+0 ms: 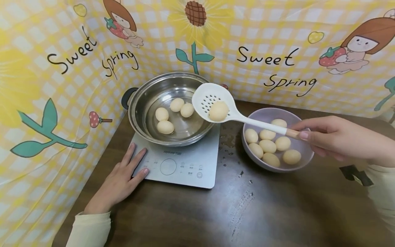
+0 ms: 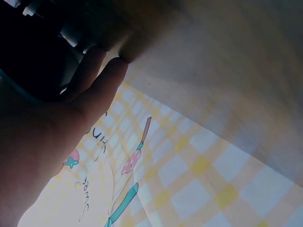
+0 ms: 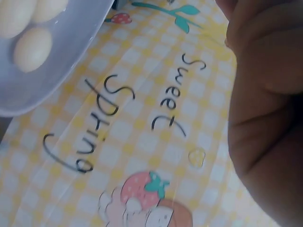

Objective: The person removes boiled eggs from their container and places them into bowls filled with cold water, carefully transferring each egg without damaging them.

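Observation:
My right hand (image 1: 336,137) grips the wooden handle of a white slotted spoon (image 1: 262,125). One egg (image 1: 218,111) lies in the spoon's bowl, which overlaps the right rim of a steel pot (image 1: 135,120) in the head view. Several more eggs (image 1: 165,127) sit inside the pot in shallow water. Below the spoon's handle stands a lilac bowl (image 1: 303,161) with several eggs (image 1: 267,146) in it; part of it also shows in the right wrist view. With fingers spread, my left hand (image 1: 120,180) rests at the left edge of the white induction cooker (image 1: 203,180) under the pot.
The cooker stands on a dark wooden table (image 1: 277,212), with water drops (image 1: 228,152) between it and the lilac bowl. A yellow checked cloth (image 1: 222,61) printed with flowers and lettering hangs behind and to the left. The pot's black side handle (image 1: 128,97) sticks out left.

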The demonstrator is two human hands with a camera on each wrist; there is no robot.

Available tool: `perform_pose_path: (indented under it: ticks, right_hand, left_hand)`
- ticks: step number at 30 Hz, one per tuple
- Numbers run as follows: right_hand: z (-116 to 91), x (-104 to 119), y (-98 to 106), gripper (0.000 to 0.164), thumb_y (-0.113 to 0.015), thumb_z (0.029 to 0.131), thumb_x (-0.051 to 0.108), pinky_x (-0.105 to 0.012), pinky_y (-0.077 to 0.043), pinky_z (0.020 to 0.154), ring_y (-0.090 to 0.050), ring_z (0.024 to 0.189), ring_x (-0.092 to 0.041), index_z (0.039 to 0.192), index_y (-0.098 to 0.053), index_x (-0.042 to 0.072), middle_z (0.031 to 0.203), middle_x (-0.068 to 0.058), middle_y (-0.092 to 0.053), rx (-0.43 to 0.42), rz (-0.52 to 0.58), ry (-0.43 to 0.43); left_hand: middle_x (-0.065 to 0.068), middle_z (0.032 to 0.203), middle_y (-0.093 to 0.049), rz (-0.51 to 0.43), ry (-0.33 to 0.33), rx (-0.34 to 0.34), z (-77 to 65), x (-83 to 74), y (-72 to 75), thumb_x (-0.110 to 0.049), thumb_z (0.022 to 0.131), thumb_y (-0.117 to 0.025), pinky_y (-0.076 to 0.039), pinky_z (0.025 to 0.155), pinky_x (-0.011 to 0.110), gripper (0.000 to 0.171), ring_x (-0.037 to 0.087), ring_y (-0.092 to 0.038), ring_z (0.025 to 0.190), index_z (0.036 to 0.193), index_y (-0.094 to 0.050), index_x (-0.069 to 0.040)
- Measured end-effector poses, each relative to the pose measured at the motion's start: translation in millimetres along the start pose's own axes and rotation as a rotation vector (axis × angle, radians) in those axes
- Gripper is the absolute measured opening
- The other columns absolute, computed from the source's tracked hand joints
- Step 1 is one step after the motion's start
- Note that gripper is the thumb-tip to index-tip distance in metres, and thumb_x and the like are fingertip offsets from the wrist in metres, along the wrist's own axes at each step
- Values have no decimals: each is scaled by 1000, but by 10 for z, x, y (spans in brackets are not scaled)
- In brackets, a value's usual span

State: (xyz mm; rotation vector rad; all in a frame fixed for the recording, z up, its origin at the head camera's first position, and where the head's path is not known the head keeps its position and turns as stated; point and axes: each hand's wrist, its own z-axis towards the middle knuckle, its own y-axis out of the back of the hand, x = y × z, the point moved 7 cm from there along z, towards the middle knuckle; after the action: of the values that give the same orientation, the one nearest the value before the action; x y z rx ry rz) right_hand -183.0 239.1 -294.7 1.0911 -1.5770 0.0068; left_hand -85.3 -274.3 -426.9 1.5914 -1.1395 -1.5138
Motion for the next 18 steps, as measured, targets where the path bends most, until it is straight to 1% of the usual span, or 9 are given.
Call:
perform_pose_path:
  ticks: [2,4,9,12,14,16,18]
  right_hand:
    - [-91,-80,16,30,-47,110,23,-29,-31,29,-22,34,-23,136,-60,18,59,-8,-46,-6,3,4]
    - [-183,-147,31,29,-46,110,19,-28,-30,28,-23,33,-24,136,-60,18,58,-9,-46,-21,-5,37]
    - [-413,-373,80,30,-48,108,8,-25,-25,27,-21,33,-27,130,-64,20,57,-8,-44,-136,-10,72]
    - [-548,-541,124,29,-51,107,8,-24,-26,26,-24,30,-22,129,-65,20,55,-5,-45,-215,-46,56]
    - [-635,-660,142,30,-51,106,6,-24,-26,26,-27,28,-20,130,-65,17,54,-4,-45,-248,-55,63]
    - [-718,-792,154,30,-51,106,5,-23,-27,26,-30,27,-17,131,-65,16,54,-3,-46,-275,-60,63]
    - [-799,-930,151,32,-50,106,4,-24,-27,25,-30,27,-20,131,-65,17,54,-3,-46,-300,-37,66]
  left_hand:
    - [4,169,9,-4,5,2,-8,2,-3,-52,105,-46,-29,94,77,70,63,-28,134,164,-19,-26]
    - [4,169,9,-9,5,2,-12,3,-5,-51,105,-47,-28,95,77,70,64,-27,134,164,-19,-25]
    - [6,169,9,-6,-1,2,-20,6,-12,-49,106,-48,-28,96,76,70,64,-26,134,164,-19,-23]
    - [6,169,8,0,-6,-2,-19,-1,-13,-48,106,-49,-28,95,76,70,65,-27,133,164,-19,-23]
    - [6,169,8,7,-10,-3,-10,-12,-18,-47,106,-49,-29,94,76,70,65,-28,132,164,-19,-23]
    - [6,169,8,11,-15,-5,3,-29,-19,-47,106,-49,-29,94,77,70,66,-29,131,164,-18,-23]
    - [6,169,8,14,-20,-4,19,-48,-23,-47,106,-49,-29,93,77,70,66,-28,131,164,-18,-24]
